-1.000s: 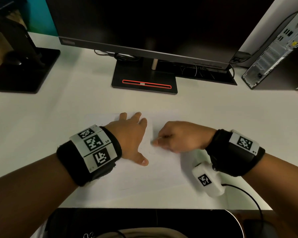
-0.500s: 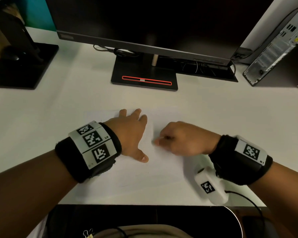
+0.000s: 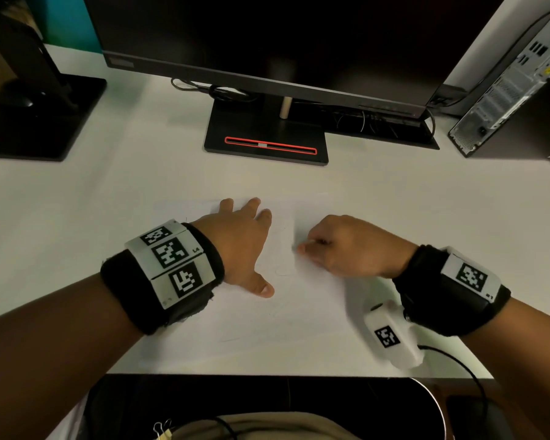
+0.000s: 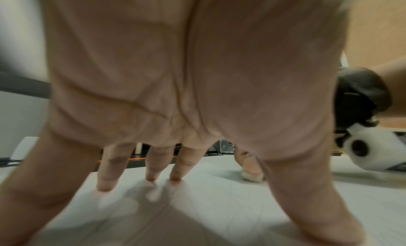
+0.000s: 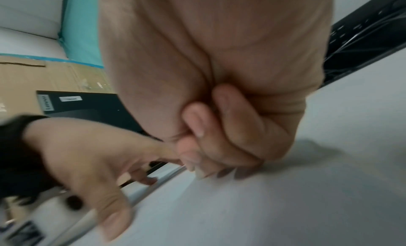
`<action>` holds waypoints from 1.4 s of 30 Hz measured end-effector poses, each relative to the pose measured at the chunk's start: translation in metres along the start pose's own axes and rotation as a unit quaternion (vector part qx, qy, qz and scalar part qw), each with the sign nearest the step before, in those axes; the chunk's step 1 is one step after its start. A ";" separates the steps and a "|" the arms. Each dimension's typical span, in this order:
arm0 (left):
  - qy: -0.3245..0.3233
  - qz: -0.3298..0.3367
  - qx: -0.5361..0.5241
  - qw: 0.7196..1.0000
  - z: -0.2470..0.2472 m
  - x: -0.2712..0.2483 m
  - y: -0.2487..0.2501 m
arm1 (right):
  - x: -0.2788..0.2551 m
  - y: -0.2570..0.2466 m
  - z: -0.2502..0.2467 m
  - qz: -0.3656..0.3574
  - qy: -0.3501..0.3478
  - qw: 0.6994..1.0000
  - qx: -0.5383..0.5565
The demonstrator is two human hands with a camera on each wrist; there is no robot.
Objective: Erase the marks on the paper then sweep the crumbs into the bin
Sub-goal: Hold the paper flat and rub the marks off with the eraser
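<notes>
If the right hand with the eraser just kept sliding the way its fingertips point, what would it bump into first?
Probably the left hand, pressed flat on the paper. The right hand pinches the eraser and points leftward at it, with only bare paper between. Depth looks level, both being on the sheet.

I see the white paper (image 3: 242, 328) lying flat on the desk (image 3: 394, 198), faint marks (image 3: 283, 271) near its middle; a pale eraser (image 4: 252, 177), I think, touches it.
</notes>
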State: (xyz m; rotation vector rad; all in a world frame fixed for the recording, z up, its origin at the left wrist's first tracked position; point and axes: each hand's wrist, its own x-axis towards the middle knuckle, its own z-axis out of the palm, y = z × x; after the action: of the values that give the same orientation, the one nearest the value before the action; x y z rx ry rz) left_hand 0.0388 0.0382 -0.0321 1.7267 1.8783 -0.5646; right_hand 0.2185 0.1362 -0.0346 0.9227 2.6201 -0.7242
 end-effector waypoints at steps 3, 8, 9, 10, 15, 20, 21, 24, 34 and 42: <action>0.004 0.001 -0.002 1.000 0.000 -0.001 0.000 | -0.010 -0.013 0.013 -0.038 -0.040 0.998 -0.015; 0.004 0.000 0.001 1.000 0.000 -0.001 0.000 | -0.010 -0.003 0.004 0.002 -0.010 1.000 0.017; 0.005 0.000 -0.001 1.000 0.000 -0.001 0.000 | -0.012 -0.005 0.007 -0.010 -0.008 1.000 0.008; 0.005 0.000 -0.002 1.000 0.000 -0.001 0.000 | -0.015 -0.008 0.012 -0.029 -0.018 0.999 -0.005; 0.009 0.004 0.001 1.000 0.000 -0.001 0.000 | -0.018 -0.002 0.012 -0.025 -0.048 0.999 -0.003; 0.013 0.004 -0.010 1.000 0.001 -0.001 0.000 | -0.026 -0.007 0.022 -0.072 -0.034 0.996 -0.033; 0.015 0.007 -0.013 1.000 0.002 0.000 -0.001 | -0.027 -0.008 0.024 -0.076 -0.050 0.996 -0.025; 0.014 0.021 -0.033 0.999 0.006 0.001 -0.001 | -0.023 0.002 0.012 -0.035 -0.044 0.998 -0.004; -0.063 0.028 -0.002 0.998 0.002 -0.007 0.006 | -0.024 0.001 0.005 -0.022 -0.038 0.999 -0.012; -0.067 0.024 0.017 0.997 0.005 -0.008 0.007 | -0.031 -0.014 0.019 -0.080 -0.070 0.994 -0.022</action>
State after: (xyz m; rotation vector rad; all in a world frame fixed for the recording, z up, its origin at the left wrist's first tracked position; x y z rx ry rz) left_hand 0.0469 0.0296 -0.0311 1.7062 1.7379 -0.6795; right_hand 0.2345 0.1007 -0.0329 0.6294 2.5946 -0.7387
